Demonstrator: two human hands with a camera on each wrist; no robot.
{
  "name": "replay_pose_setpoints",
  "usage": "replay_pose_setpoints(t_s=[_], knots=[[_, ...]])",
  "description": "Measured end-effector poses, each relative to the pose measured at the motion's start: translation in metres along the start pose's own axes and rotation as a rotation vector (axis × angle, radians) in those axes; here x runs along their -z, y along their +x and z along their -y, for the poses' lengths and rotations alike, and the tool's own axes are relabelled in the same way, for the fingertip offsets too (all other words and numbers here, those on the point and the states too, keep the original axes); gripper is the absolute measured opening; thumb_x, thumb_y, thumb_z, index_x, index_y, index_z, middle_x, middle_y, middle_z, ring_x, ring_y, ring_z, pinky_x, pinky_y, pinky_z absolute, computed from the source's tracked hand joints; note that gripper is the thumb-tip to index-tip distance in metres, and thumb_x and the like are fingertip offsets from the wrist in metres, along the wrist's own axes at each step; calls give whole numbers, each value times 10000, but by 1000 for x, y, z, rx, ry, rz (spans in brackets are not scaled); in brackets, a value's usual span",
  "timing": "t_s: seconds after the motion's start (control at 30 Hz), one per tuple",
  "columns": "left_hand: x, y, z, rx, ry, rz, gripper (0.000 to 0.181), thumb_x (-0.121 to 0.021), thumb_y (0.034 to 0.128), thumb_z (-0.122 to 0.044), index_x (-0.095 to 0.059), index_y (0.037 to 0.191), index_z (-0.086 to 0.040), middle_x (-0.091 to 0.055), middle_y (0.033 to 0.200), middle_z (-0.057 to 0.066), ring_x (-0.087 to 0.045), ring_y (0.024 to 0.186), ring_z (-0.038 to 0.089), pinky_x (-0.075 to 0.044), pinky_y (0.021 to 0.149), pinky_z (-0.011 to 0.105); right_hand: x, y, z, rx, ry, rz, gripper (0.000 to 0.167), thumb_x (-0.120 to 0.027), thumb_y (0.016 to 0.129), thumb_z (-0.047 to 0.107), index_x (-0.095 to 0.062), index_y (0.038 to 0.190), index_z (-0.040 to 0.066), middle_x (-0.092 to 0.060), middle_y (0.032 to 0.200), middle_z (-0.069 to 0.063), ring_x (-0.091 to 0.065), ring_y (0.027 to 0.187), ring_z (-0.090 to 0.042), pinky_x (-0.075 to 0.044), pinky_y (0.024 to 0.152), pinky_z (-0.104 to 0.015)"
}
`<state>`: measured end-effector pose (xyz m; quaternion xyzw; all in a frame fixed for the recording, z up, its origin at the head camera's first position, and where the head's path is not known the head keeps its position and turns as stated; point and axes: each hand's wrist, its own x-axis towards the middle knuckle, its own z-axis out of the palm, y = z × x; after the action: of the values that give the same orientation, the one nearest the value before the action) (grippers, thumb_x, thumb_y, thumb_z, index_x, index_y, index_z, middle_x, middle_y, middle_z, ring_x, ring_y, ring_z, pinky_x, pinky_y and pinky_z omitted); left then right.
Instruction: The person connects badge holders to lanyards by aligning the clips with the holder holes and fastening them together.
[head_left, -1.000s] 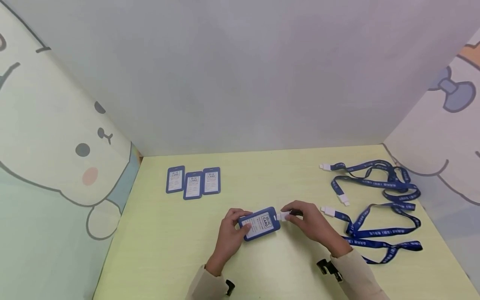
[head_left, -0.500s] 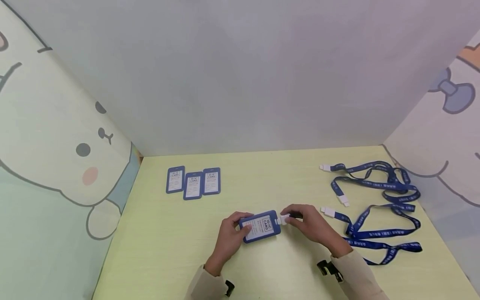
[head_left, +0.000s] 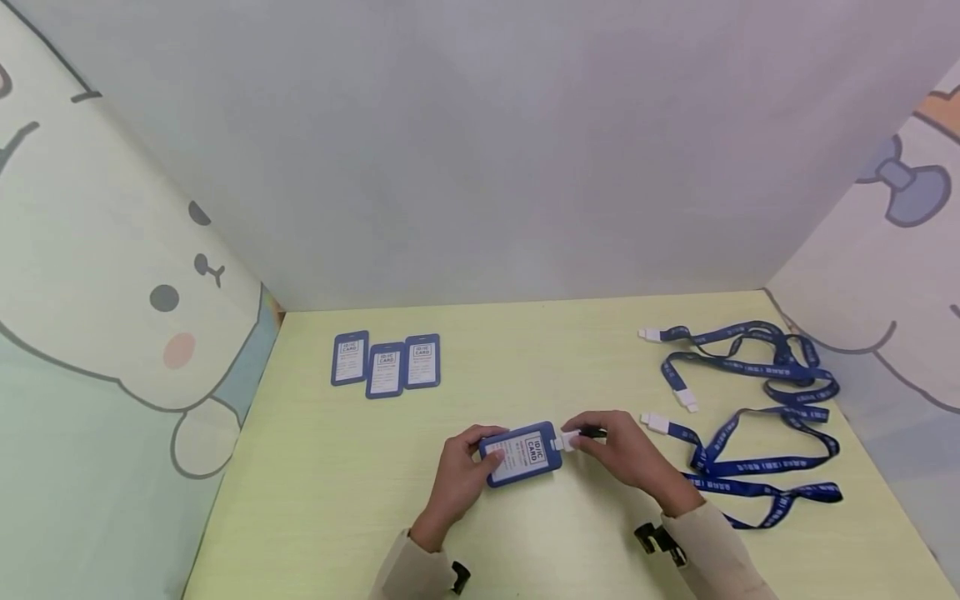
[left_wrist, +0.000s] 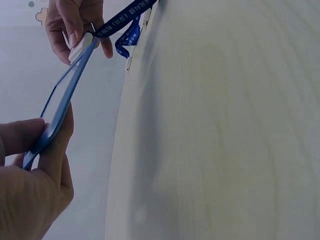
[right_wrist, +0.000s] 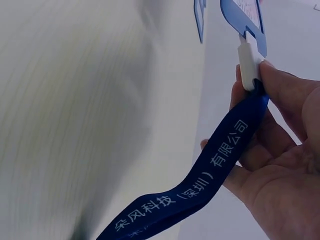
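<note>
A blue-framed card holder (head_left: 519, 455) is pinched at its left end by my left hand (head_left: 459, 473), thumb on its face. At its slotted end, my right hand (head_left: 624, 450) pinches a white clip (head_left: 567, 441) between thumb and fingers. In the right wrist view the clip (right_wrist: 249, 65) meets the holder's slot, and a blue strap (right_wrist: 207, 165) with white lettering hangs from it. The left wrist view shows the holder (left_wrist: 65, 100) edge-on, raised off the table, between the left hand (left_wrist: 35, 175) and the right hand (left_wrist: 72, 22).
Three more card holders (head_left: 386, 370) lie side by side at the table's back left. Blue lanyards (head_left: 780, 463) with white clips lie in loose folds on the right of the table (head_left: 315, 500). Walls with cartoon figures stand at both sides and a plain wall behind.
Compared with a second ago, the holder and clip are slightly lower in the head view and the holder's tilt is a little flatter. Both hands keep their grips.
</note>
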<state>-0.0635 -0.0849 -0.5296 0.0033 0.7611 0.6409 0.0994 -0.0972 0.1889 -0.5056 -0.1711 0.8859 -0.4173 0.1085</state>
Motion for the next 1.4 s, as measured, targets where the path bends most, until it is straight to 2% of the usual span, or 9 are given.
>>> replay_pose_setpoints(t_s=[0.07,0.13,0.3,0.37,0.53,0.97,1.23,1.4], knots=[[0,-1,-1,-1,-3,-2,276,-684,977,55,-754,1229,-35,-724,1239,135,-679,1106,237,-568,941,281,-1,0,0,16,-23,-11,236,-748,947,-12,-809,1128,126,-782,1161,-36,-724,1099,-259,-615,919,-430],[0,-1,-1,2,-9,-4,276,-684,978,56,-754,1229,-35,-725,1238,134,-679,1101,232,-565,937,267,-1,0,0,40,-49,-29,241,-763,933,-14,-813,1121,128,-789,1138,-23,-733,1084,-256,-570,1020,-507],[0,-1,1,3,-8,2,276,-677,981,62,-752,1230,-30,-720,1244,141,-675,1105,240,-563,941,270,-5,-1,1,98,-126,-98,258,-808,883,-22,-824,1093,127,-803,1044,20,-758,1026,-234,-300,1212,-680],[0,-1,2,1,-8,6,276,-675,982,63,-751,1231,-28,-719,1244,142,-675,1107,244,-565,945,271,-7,-1,1,116,-158,-123,263,-824,868,-22,-827,1085,128,-802,1013,34,-762,991,-215,-280,1213,-697],[1,-1,5,-4,-7,-5,278,-675,981,64,-759,1222,-46,-727,1229,118,-672,1094,232,-559,925,242,-11,-2,4,145,-188,-159,269,-840,849,-28,-831,1074,119,-804,986,35,-764,954,-190,-277,1204,-715],[2,-4,8,-61,-25,-37,292,-682,972,69,-772,1212,-72,-739,1213,91,-666,1070,217,-543,878,212,-7,-2,8,117,-29,-157,271,-810,859,-68,-832,1081,86,-812,1006,2,-781,966,-223,-282,1201,-708],[0,-4,5,-96,15,-64,278,-703,961,63,-778,1194,-70,-748,1190,83,-677,1075,205,-555,920,241,-9,-3,10,78,12,-178,250,-804,865,-71,-834,1071,68,-814,1003,-7,-786,962,-220,-361,1183,-642],[0,-5,5,-76,-14,-55,282,-701,962,67,-776,1201,-63,-745,1204,101,-678,1054,199,-559,872,218,-11,-3,12,73,27,-210,264,-797,865,-88,-831,1081,59,-811,998,-9,-785,947,-203,-410,1158,-603]])
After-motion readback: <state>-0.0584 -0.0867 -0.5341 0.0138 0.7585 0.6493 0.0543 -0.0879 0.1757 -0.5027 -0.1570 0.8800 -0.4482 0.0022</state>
